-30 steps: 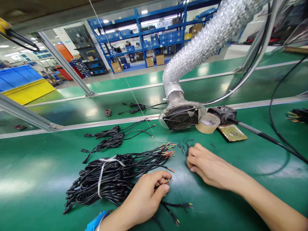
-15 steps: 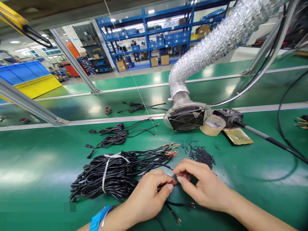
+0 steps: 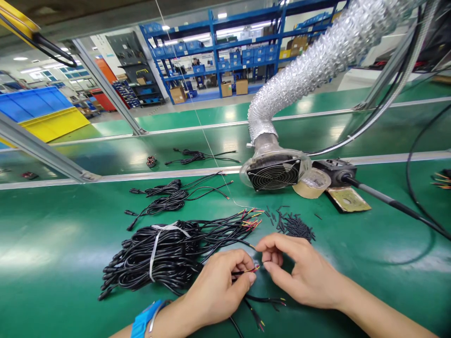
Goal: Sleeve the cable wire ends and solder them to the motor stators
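My left hand [image 3: 225,284] is closed around a black cable [image 3: 241,272], whose stripped end with red and yellow wires pokes out past the fingertips. Just to its right is my right hand [image 3: 292,267], fingers curled and thumb tip near them; anything pinched there is too small to name. A large bundle of black cables [image 3: 165,258], tied with a white strap, lies left of the hands, its coloured wire ends [image 3: 252,220] pointing right. Behind my right hand is a pile of short black tubes [image 3: 296,226]. More cable ends [image 3: 260,324] stick out below the hands.
Two coiled cables [image 3: 172,197] lie behind the bundle. A fume extractor [image 3: 275,176] on a silver duct [image 3: 299,70] stands at the back, with a tape roll [image 3: 312,184] and a soldering iron holder [image 3: 334,170] beside it. A thin wire [image 3: 207,138] hangs down to the green table.
My right hand has drawn slightly right, away from the left fingertips, and the red and yellow wire ends show more plainly. The left hand still grips the cable.
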A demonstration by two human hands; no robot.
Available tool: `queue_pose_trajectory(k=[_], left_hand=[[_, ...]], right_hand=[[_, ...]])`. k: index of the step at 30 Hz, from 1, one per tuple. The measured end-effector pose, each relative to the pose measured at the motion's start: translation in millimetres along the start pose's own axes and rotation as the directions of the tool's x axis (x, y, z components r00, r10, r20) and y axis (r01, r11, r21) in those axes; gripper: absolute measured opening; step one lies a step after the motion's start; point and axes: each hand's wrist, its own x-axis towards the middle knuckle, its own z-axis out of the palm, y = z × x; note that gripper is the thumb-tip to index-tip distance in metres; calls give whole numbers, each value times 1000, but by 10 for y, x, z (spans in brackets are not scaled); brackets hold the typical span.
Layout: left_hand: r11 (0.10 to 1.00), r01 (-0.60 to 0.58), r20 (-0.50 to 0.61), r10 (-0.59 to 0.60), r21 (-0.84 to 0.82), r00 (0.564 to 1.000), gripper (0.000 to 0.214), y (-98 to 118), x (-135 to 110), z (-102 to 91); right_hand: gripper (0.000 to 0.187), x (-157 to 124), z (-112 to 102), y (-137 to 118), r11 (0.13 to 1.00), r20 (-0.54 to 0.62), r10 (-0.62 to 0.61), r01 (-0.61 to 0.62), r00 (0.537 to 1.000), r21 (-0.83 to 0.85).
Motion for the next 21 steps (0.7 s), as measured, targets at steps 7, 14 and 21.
queue_pose_trajectory(k=[7,14,21], left_hand=[[1000,-4,-3,4,7,1000,4,-6,-1,0],[997,20,-23,-21,-71,1000,6,-70,7,20],[999,39,-38,-39,13,999,7,-99,4,7]], right_hand=[[30,2,-18,-21,1000,30,-11,12,999,-25],[26,42,219,11,1000,31,13,-14,999,9],[15,59,-369,170,953,31,116,-103,993,-285]])
